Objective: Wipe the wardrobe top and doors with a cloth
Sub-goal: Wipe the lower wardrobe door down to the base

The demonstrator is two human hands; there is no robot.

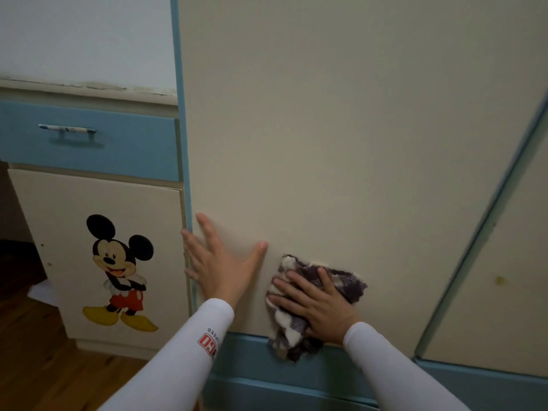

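The cream wardrobe door (326,129) fills most of what's in front of the person, edged in blue, with a blue base panel (255,366) below. Off to the left stands a lower cabinet with a blue drawer (89,140) and a cartoon mouse sticker (118,271) on its door. The left hand (221,262) lies flat on the door near its left edge, fingers spread and straight. Just beside it, the right hand (315,304) presses a purple-and-white cloth (296,324) against the door's bottom, fingers extended over it; the cloth's lower end hangs onto the base panel.
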